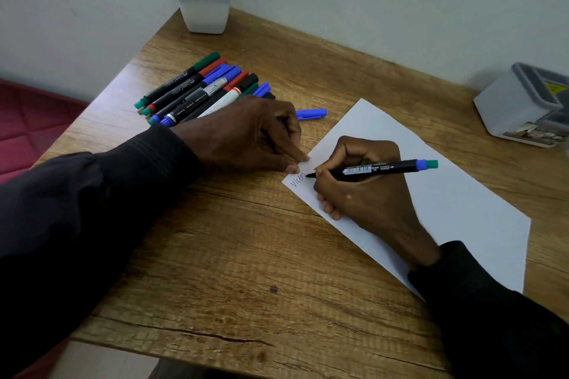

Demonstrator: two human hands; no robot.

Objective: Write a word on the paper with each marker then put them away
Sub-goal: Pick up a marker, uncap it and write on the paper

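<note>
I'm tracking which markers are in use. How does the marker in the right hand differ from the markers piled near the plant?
The marker in the right hand is uncapped, its tip on the paper; the piled markers show caps on. It is gripped by the right hand; the pile lies loose on the desk. It is alone; they lie side by side. Both have dark barrels with coloured ends.

Paper white, blue lettering at its near-left corner. Marker in my right hand: black barrel, white barcode label, blue band, teal end. Loose cap blue. Marker pile: black barrels, green, red, blue caps. Table brown woodgrain. My sleeves black. Plant pot white, leaves green. Box grey.
</note>
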